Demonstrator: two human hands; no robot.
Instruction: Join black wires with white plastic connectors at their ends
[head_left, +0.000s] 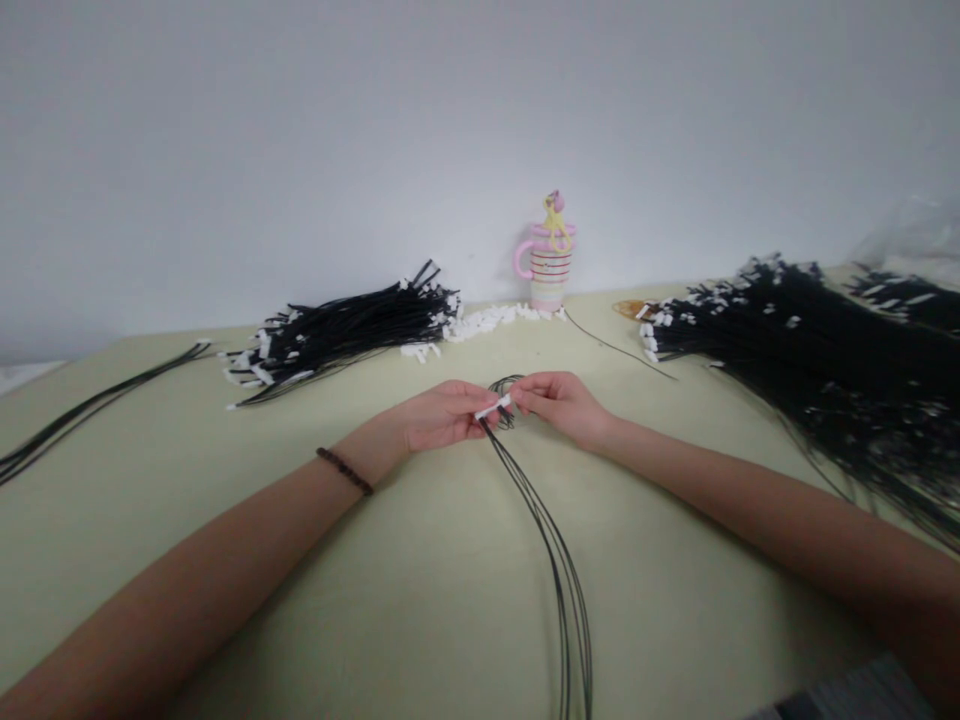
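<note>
My left hand [448, 412], with a dark beaded bracelet at the wrist, is closed, thumb and fingers pinching a small white connector [493, 408]. From the other side my right hand [561, 405] meets it, its fingertips pinched at the connector's right end. Several thin black wires [553, 530] run from the connector in a curve toward the table's near edge. Behind the fingertips a few wires make a small loop [504, 383]. Exactly how the wire ends sit in the connector is too small to tell.
At the back left lies a bundle of black wires [352, 325] with white ends. Loose white connectors [491, 320] lie beside a striped pink mug [550, 275]. A larger wire heap [847, 350] covers the right side. Several wires [105, 398] lie far left.
</note>
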